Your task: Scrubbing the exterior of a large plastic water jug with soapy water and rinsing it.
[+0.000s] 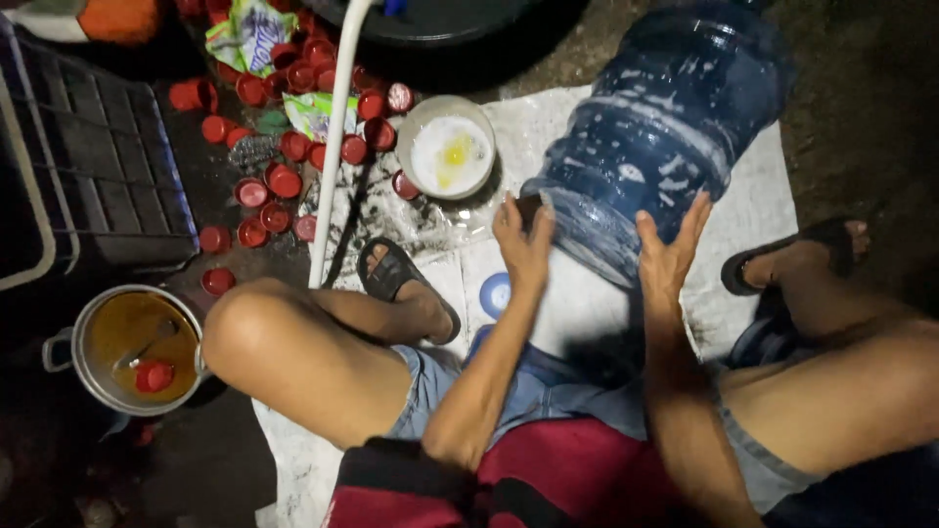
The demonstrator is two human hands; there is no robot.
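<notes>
Big blue water jug [665, 127] is lying tilted on the white sheet [753, 205] between the knees. Left hand [523, 244] and right hand [670, 254] press flat on its base end, fingers spread, not clenched. Red caps [284, 181] scattered nearby.

Bare arms end in the left hand [523, 244] and right hand [668, 256]; behind them, denim shorts [548, 391], a red-and-black shirt [548, 479], and dark sandals [396, 279].
</notes>
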